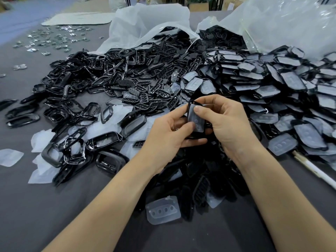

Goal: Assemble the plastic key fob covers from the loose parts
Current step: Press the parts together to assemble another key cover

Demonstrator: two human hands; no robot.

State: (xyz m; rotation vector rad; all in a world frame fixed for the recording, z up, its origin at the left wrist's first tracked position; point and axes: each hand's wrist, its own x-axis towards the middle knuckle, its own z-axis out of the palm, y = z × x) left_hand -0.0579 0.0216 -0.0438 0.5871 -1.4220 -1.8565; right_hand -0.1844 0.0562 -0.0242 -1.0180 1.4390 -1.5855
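Two plastic bags [151, 24]; black frames [23, 120], button grids [143, 89], translucent pads [163, 210] (heaped), probably hundreds each.

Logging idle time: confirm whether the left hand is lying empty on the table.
No, the left hand pinches the key fob cover held up between it and the right hand.

A dark grey cloth-covered worktop [54, 206] fills the near view. Past its far left edge lies a blurred blue floor [27, 17]. At the back stand brown cardboard boxes [198, 6] and black upright posts [211, 4]. The light is soft and even, with weak shadows.
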